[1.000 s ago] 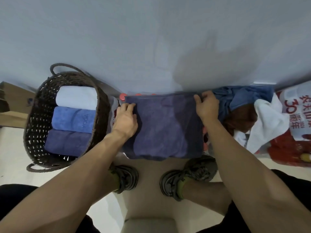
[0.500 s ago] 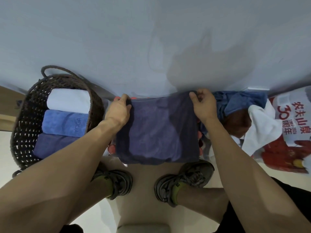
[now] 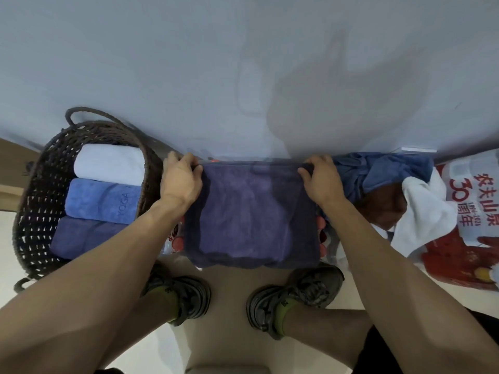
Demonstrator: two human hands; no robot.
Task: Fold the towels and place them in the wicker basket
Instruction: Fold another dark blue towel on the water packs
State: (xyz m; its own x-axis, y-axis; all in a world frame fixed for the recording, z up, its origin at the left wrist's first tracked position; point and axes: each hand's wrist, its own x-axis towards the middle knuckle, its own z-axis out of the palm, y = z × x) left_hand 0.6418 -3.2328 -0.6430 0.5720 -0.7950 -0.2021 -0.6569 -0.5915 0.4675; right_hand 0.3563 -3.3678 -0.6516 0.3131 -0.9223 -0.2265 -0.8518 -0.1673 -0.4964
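Note:
A dark navy towel [image 3: 251,214] lies folded flat in front of me, against the wall. My left hand [image 3: 182,180] grips its far left corner and my right hand [image 3: 321,179] grips its far right corner, fingers curled over the far edge. On the left stands a dark wicker basket [image 3: 35,201] holding three rolled towels: a white towel [image 3: 108,164], a blue towel [image 3: 102,201] and a navy one [image 3: 83,238]. To the right lies a heap of unfolded towels: a blue one [image 3: 378,171], a brown one [image 3: 383,206] and a white one [image 3: 424,211].
A grey wall [image 3: 243,63] rises just behind the towel. Under the towel sits a pack with red caps [image 3: 176,242]. A red and white printed bag [image 3: 469,220] lies at the far right. My two shoes [image 3: 294,295] stand on the floor below the towel.
Both hands have moved to the towel's far edge and now grip its corners. The view has shifted slightly, with the basket nearer the left border.

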